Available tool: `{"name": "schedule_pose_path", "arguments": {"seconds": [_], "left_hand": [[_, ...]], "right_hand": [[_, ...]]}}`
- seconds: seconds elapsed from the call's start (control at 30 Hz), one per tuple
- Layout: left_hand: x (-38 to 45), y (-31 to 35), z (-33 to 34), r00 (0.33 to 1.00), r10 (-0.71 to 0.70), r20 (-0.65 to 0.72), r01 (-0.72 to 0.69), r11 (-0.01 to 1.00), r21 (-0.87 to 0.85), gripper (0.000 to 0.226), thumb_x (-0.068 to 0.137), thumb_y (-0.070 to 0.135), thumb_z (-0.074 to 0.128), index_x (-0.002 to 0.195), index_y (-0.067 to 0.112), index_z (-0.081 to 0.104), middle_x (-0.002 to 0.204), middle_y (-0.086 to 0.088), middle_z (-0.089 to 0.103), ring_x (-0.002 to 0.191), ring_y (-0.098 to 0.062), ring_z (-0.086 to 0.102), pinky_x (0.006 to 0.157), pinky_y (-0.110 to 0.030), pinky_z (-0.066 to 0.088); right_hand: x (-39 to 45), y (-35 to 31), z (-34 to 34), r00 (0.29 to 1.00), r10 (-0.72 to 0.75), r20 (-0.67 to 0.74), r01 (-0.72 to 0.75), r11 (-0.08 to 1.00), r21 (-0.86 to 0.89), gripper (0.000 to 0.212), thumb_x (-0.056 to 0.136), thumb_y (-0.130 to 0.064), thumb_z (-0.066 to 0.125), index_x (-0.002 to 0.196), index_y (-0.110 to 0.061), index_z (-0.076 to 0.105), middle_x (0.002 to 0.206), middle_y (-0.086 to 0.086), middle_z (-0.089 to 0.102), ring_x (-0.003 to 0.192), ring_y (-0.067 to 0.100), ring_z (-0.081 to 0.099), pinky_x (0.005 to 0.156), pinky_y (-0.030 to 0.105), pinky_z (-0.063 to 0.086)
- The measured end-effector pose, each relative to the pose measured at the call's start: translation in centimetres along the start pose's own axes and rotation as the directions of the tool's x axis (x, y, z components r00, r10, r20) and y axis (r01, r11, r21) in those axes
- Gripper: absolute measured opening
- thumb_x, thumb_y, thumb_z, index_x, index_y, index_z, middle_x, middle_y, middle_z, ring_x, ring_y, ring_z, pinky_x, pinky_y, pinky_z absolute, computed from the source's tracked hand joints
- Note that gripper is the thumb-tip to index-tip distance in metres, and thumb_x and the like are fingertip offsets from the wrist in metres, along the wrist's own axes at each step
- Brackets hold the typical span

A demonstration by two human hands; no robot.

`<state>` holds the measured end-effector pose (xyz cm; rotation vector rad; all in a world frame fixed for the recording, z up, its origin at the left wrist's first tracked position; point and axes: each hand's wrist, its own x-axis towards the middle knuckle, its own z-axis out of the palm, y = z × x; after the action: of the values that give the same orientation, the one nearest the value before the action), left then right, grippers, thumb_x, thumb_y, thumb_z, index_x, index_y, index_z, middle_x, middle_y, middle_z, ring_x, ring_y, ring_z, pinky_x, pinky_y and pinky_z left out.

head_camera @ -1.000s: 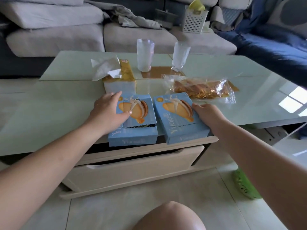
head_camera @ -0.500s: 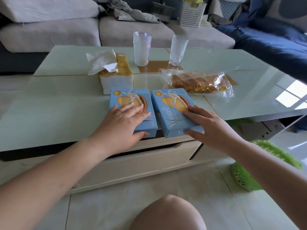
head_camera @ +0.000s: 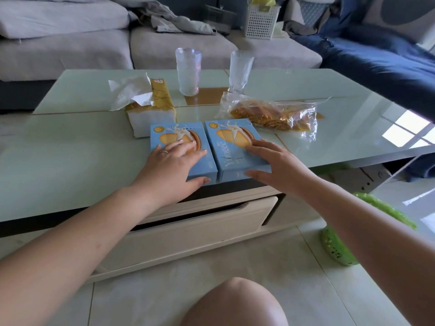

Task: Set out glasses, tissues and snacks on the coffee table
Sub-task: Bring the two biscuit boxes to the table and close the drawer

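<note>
A grey sectional sofa runs along the far side of the room, with a dark blue cover over its right-hand part. On its seat lie a crumpled grey cloth and a white perforated basket.

In front of the sofa stands the coffee table, its glossy pale-green glass top reflecting a window at the right. A cream drawer front shows under the near edge.

On the table, a clear plastic bag of gold-wrapped snacks lies right of centre. A soft pack of tissues with a gold top sits left of centre, one white sheet pulled up and out of it.

Two light blue biscuit boxes lie flat, side by side, at the near edge of the table. The left biscuit box sits just in front of the tissue pack; the right biscuit box is just beside it, near the snack bag.

Two clear drinking glasses stand upright toward the far side: the left glass and the right glass, a little apart.

The left hand rests palm-down on the left box, fingers nearly straight and spread on the lid, thumb against the box's near face. The right hand lies likewise on the right box, fingers extended over the top, thumb along the near face.

A green object lies on the tiled floor at the right. A bare knee shows at the bottom.
</note>
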<state>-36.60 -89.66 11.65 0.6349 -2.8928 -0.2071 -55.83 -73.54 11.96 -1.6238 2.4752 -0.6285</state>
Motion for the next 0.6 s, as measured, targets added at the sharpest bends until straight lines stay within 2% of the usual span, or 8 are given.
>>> {"name": "schedule_pose_path", "arguments": {"seconds": [0.07, 0.17, 0.23, 0.33, 0.43, 0.6], "left_hand": [[-0.3, 0.8, -0.8, 0.992, 0.042, -0.123, -0.054, 0.994, -0.099, 0.072, 0.077, 0.067, 0.043, 0.135, 0.025, 0.051, 0.142, -0.004, 0.049, 0.131, -0.024, 0.043, 0.106, -0.041, 0.035], [-0.3, 3.4, -2.3, 0.974, 0.064, -0.218, -0.137, 0.931, -0.339, 0.043, 0.086, 0.048, 0.058, 0.122, 0.025, 0.061, 0.115, 0.008, 0.062, 0.107, -0.010, 0.056, 0.091, -0.028, 0.044], [-0.2, 6.5, -2.9, 0.967, 0.108, -0.232, -0.215, 0.835, -0.507, 0.030, 0.087, 0.034, 0.062, 0.115, 0.025, 0.063, 0.102, 0.014, 0.065, 0.097, 0.001, 0.059, 0.087, -0.019, 0.046], [0.0, 12.1, -3.1, 0.958, 0.185, -0.220, -0.287, 0.654, -0.700, 0.014, 0.089, 0.027, 0.062, 0.102, 0.026, 0.066, 0.094, 0.011, 0.069, 0.090, 0.001, 0.062, 0.081, -0.010, 0.047], [-0.2, 18.7, -2.4, 0.939, 0.288, -0.186, -0.313, 0.499, -0.809, 0.010, 0.085, 0.035, 0.062, 0.093, 0.032, 0.066, 0.089, 0.005, 0.071, 0.084, -0.003, 0.065, 0.077, -0.014, 0.050], [-2.7, 30.9, -0.9, 0.845, 0.521, -0.117, -0.326, 0.330, -0.886, 0.030, 0.074, 0.052, 0.060, 0.093, 0.030, 0.067, 0.088, 0.004, 0.073, 0.084, -0.012, 0.068, 0.080, -0.031, 0.056]], "right_hand": [[-0.6, -0.5, -0.8, 0.994, 0.048, -0.098, -0.035, 0.990, 0.135, 0.058, 0.083, -0.037, 0.065, 0.137, -0.029, 0.044, 0.143, -0.012, 0.041, 0.126, 0.004, 0.038, 0.103, 0.022, 0.031], [-2.5, -0.9, -2.3, 0.959, 0.179, -0.221, -0.088, 0.925, 0.370, 0.039, 0.086, -0.032, 0.063, 0.125, -0.033, 0.055, 0.122, -0.021, 0.053, 0.114, -0.001, 0.048, 0.100, 0.023, 0.038], [-4.8, -0.9, -3.4, 0.923, 0.270, -0.273, -0.088, 0.842, 0.533, 0.026, 0.087, -0.024, 0.064, 0.109, -0.036, 0.061, 0.111, -0.021, 0.061, 0.110, 0.000, 0.057, 0.097, 0.023, 0.044], [-9.9, -0.3, -5.5, 0.847, 0.405, -0.346, -0.068, 0.726, 0.684, 0.023, 0.086, -0.011, 0.064, 0.099, -0.029, 0.065, 0.097, -0.019, 0.066, 0.089, -0.009, 0.062, 0.082, 0.011, 0.046], [-16.9, 1.1, -7.8, 0.760, 0.496, -0.420, -0.076, 0.709, 0.701, 0.022, 0.085, -0.006, 0.064, 0.096, -0.025, 0.067, 0.097, -0.009, 0.070, 0.087, -0.001, 0.064, 0.082, 0.014, 0.049], [-31.0, 3.4, -11.1, 0.536, 0.691, -0.485, -0.079, 0.613, 0.786, 0.020, 0.086, -0.004, 0.061, 0.096, -0.022, 0.065, 0.093, -0.001, 0.069, 0.084, 0.004, 0.064, 0.081, 0.019, 0.050]]}}
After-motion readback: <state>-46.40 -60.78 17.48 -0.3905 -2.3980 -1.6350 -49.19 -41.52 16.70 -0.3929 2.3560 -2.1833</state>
